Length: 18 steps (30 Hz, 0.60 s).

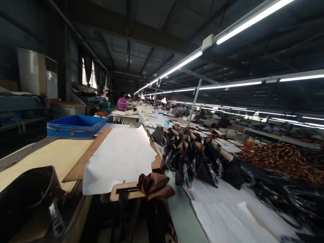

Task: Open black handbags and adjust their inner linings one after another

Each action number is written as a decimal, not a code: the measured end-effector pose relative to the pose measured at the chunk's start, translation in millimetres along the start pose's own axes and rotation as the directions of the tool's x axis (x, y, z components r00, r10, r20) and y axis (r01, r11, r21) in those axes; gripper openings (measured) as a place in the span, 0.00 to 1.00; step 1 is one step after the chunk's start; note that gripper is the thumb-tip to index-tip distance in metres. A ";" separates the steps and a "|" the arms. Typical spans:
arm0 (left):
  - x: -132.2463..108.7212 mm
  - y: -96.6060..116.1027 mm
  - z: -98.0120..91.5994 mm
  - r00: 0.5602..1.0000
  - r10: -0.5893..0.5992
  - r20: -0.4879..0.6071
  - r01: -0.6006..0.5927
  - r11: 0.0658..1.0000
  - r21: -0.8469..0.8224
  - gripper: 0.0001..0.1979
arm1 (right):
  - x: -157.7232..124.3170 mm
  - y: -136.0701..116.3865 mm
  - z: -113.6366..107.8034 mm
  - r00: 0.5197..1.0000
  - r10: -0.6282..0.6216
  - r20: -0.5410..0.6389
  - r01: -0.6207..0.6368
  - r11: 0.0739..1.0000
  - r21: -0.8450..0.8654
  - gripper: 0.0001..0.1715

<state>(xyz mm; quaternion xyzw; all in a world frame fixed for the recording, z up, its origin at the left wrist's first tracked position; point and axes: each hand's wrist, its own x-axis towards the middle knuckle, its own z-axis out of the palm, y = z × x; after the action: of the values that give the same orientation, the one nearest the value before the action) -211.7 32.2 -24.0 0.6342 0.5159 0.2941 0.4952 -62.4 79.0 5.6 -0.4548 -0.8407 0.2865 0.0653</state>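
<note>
Brown cloth (155,186) lies bunched at the near edge of our desk (182,209), draped over a slotted wooden board (121,192) and just below a white paper sheet (118,158). We judge it soft, light and limp, apt to slip and unfold, so the gathered knot looks a better hold than a loose tail. Neither our left hand nor our right hand is in view, so we cannot tell how they are set. Dark folded bags (192,158) stand beyond.

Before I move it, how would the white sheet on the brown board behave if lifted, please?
The white sheet looks thin, probably floppy: its edge droops off the brown board. Likely light; its ragged edge hints it tears easily.
</note>
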 end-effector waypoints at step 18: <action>110.5 118.8 -70.8 0.987 0.078 -0.143 -0.067 0.994 0.082 0.24 | 60.2 -15.6 -58.0 0.985 -0.145 0.088 0.142 0.989 0.038 0.13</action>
<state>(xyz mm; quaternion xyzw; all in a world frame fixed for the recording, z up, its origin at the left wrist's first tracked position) -198.6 162.3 95.3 0.6480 0.5383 0.3373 0.4202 -87.0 145.3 52.9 -0.3784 -0.8688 0.3146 0.0549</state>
